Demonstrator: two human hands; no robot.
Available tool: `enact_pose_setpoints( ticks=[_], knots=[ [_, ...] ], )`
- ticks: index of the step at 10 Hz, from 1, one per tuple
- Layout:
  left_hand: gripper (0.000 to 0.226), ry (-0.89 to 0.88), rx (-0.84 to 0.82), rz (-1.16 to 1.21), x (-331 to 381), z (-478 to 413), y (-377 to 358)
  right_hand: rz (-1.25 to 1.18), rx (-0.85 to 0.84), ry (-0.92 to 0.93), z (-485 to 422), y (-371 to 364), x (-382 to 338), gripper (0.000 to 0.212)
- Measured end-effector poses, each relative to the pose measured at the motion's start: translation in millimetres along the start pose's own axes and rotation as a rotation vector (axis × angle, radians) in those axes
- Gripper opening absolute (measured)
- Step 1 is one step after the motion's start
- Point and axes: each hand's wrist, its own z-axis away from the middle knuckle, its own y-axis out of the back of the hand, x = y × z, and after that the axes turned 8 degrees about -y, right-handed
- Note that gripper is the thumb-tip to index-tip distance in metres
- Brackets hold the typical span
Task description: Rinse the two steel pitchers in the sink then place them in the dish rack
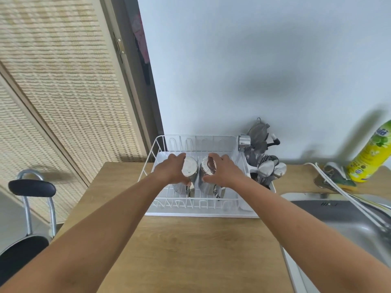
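Observation:
Two steel pitchers stand upside down, side by side, inside the white wire dish rack [160, 142] on the wooden counter. My left hand [172, 169] wraps the left pitcher [191, 168] from above, thumb and fingers on its sides. My right hand [224, 170] grips the right pitcher [204, 169] the same way. Both pitcher handles point toward me, low in the rack. The two pitchers almost touch each other.
A cutlery holder [267, 170] full of spoons hangs on the rack's right side. The steel sink [342, 216] lies at the right with a white hose across it. A yellow dish soap bottle [372, 153] and sponge stand behind it. A black chair [31, 208] is at the left.

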Motion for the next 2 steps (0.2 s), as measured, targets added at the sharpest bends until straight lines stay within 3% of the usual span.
enact_pose_setpoints(
  ticks=[1,2],
  knots=[
    [0.117,0.006,0.011,0.08,-2.7,4.7,-0.1,-0.05,-0.01,-0.005,3.3,4.1,3.8,0.091],
    [0.097,-0.015,0.123,0.118,-7.1,11.9,1.8,-0.158,0.089,0.0,9.1,10.2,8.1,0.087]
  ],
)
